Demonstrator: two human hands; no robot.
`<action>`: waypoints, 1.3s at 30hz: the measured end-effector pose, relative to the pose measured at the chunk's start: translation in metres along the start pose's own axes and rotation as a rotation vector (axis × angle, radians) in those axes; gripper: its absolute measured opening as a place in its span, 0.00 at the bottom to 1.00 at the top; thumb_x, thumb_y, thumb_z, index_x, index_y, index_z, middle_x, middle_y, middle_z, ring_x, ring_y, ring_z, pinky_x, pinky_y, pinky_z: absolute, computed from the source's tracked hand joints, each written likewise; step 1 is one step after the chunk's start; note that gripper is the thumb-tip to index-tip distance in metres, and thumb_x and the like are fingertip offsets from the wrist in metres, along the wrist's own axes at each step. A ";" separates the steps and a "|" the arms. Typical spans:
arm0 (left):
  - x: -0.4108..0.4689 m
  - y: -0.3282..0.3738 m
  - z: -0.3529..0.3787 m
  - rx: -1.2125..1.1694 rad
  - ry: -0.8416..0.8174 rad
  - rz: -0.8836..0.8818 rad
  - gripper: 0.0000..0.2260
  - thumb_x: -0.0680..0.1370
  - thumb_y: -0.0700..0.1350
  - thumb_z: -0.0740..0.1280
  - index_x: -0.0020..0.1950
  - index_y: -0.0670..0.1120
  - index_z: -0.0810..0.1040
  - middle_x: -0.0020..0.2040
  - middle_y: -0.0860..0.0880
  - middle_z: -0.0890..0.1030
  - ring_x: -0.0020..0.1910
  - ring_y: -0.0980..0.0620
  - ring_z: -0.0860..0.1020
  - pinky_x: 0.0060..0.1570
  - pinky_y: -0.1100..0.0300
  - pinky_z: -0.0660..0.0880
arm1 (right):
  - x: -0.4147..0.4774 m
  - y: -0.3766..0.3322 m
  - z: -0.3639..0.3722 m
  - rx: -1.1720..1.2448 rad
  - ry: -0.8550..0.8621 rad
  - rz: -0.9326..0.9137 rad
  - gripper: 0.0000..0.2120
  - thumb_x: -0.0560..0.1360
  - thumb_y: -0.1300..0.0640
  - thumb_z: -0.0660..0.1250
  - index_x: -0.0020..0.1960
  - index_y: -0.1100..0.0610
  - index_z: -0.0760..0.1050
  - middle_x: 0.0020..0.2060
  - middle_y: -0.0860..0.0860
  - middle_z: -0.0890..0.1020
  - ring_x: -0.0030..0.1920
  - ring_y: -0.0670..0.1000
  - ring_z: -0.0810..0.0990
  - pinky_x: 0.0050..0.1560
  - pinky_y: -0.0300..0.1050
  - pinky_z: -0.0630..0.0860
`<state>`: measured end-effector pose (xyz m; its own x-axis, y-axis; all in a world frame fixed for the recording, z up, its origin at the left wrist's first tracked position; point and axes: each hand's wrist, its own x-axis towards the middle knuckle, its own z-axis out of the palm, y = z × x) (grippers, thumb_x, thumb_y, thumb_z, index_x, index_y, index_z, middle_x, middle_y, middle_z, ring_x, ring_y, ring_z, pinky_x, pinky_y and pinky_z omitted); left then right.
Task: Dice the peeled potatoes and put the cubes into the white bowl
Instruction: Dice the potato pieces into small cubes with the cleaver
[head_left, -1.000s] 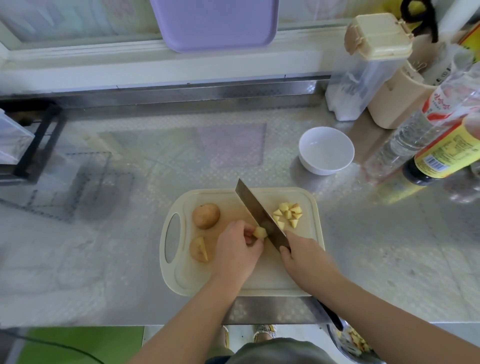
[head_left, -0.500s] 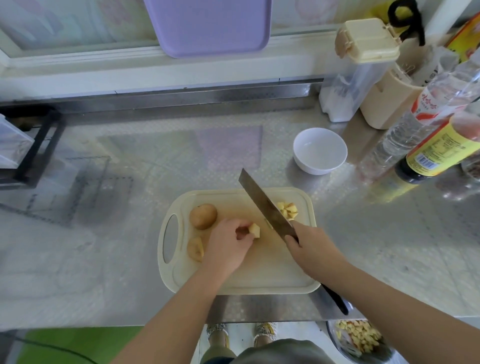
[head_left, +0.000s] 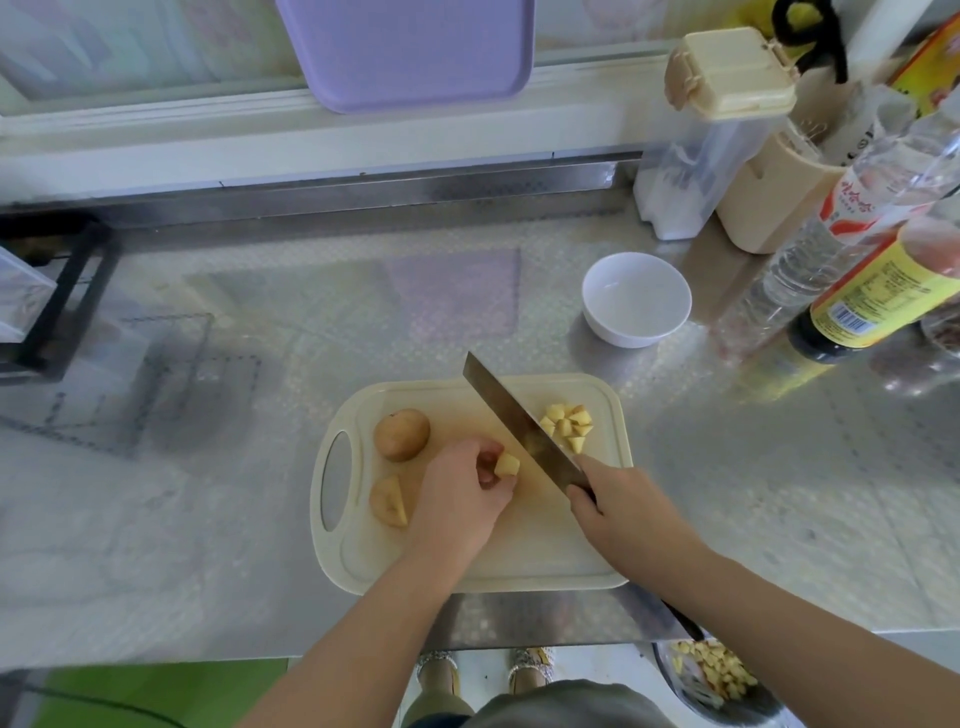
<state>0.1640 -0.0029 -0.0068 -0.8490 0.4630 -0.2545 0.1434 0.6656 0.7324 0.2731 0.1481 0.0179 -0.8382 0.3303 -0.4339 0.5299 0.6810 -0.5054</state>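
Note:
A cream cutting board (head_left: 545, 551) lies on the steel counter. My left hand (head_left: 460, 499) pinches a small potato piece (head_left: 506, 464) at the board's middle. My right hand (head_left: 623, 514) grips the handle of a cleaver (head_left: 519, 423), whose blade slants up-left just right of that piece. A pile of several cubes (head_left: 569, 427) lies right of the blade. A whole potato (head_left: 401, 434) and a cut potato part (head_left: 389, 500) sit at the board's left. The white bowl (head_left: 636, 299) stands behind the board to the right and looks empty.
Bottles (head_left: 878, 291), a beige holder (head_left: 769, 202) and a clear lidded container (head_left: 711, 135) crowd the back right. A purple tray (head_left: 405, 52) leans on the window ledge. A black rack (head_left: 57, 301) stands at the left. A bowl of potato bits (head_left: 714, 675) sits below the counter edge.
The cleaver has lifted and shifted right, off the piece that my left hand holds. The cube pile beside the blade shows more fully again.

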 end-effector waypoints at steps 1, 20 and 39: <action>0.000 0.000 0.001 0.016 -0.004 0.008 0.10 0.74 0.46 0.73 0.54 0.53 0.78 0.46 0.56 0.79 0.42 0.61 0.77 0.42 0.71 0.72 | 0.000 0.000 -0.001 0.012 0.005 0.008 0.07 0.82 0.51 0.56 0.47 0.50 0.70 0.35 0.51 0.78 0.35 0.53 0.79 0.41 0.55 0.80; -0.002 -0.003 -0.010 -0.065 0.009 -0.043 0.09 0.76 0.48 0.72 0.56 0.53 0.80 0.51 0.57 0.80 0.44 0.63 0.78 0.45 0.71 0.73 | -0.001 -0.004 0.004 0.025 0.005 -0.007 0.06 0.83 0.52 0.56 0.47 0.48 0.67 0.34 0.50 0.77 0.34 0.51 0.77 0.37 0.51 0.77; -0.001 -0.005 -0.006 -0.192 0.056 -0.203 0.05 0.74 0.46 0.74 0.47 0.51 0.81 0.42 0.57 0.83 0.42 0.64 0.79 0.43 0.70 0.73 | 0.000 -0.016 0.015 0.018 -0.036 -0.005 0.08 0.84 0.51 0.55 0.50 0.51 0.71 0.37 0.50 0.78 0.36 0.50 0.78 0.40 0.51 0.80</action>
<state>0.1612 -0.0099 -0.0064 -0.8780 0.2946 -0.3772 -0.1273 0.6159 0.7775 0.2667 0.1274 0.0144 -0.8359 0.3031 -0.4576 0.5283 0.6706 -0.5208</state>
